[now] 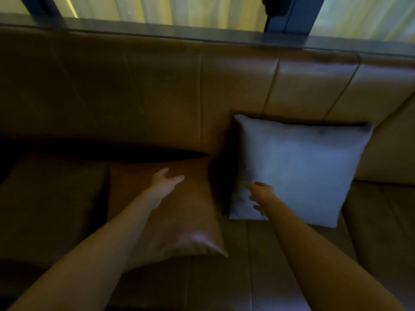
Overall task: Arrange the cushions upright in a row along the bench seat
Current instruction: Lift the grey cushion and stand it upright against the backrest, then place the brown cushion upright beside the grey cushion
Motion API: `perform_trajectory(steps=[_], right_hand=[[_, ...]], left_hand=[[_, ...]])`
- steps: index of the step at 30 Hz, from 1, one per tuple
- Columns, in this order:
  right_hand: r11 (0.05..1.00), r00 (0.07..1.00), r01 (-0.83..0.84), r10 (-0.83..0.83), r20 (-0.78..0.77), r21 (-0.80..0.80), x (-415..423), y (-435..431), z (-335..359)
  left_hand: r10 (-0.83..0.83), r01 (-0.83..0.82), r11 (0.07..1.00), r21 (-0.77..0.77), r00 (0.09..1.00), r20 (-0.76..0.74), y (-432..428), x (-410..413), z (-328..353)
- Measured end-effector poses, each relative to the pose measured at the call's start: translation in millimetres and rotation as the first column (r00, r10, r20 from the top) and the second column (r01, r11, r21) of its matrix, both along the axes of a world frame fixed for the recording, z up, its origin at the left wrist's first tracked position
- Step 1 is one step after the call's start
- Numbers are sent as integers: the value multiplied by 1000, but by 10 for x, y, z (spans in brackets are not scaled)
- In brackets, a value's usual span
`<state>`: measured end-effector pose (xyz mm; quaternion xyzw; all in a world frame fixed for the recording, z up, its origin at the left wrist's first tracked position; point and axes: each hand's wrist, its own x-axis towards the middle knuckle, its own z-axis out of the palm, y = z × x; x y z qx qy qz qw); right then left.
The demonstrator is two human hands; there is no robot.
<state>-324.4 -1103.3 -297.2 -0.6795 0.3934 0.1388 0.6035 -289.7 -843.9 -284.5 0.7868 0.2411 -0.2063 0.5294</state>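
A grey cushion [301,169] stands upright against the brown leather backrest [157,93] on the right part of the bench. To its left a brown leather cushion [186,221] leans back at a tilt. Further left lies another brown cushion [49,198], dark and partly in shadow. My left hand [165,185] hovers over the upper part of the middle brown cushion, fingers apart, holding nothing. In front of the grey cushion's lower left corner, my right hand [261,195] has its fingers spread and nothing in it.
The bench seat [258,265] runs along the bottom, brown leather with seams. At the far right the backrest turns a corner [390,149]. A dark ledge [202,32] tops the backrest, with pale curtains behind it.
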Motion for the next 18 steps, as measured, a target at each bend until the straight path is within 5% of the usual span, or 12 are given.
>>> perform_trajectory(steps=[8, 18], right_hand=[[992, 992, -124, 125, -25, 33, -16, 1064, -241], [971, 968, -239, 239, -72, 13, 171, 1354, -753]], left_hand=[[152, -146, 987, 59, 982, -109, 1132, -112, -263], [269, -264, 963, 55, 947, -176, 1545, -145, -1097]])
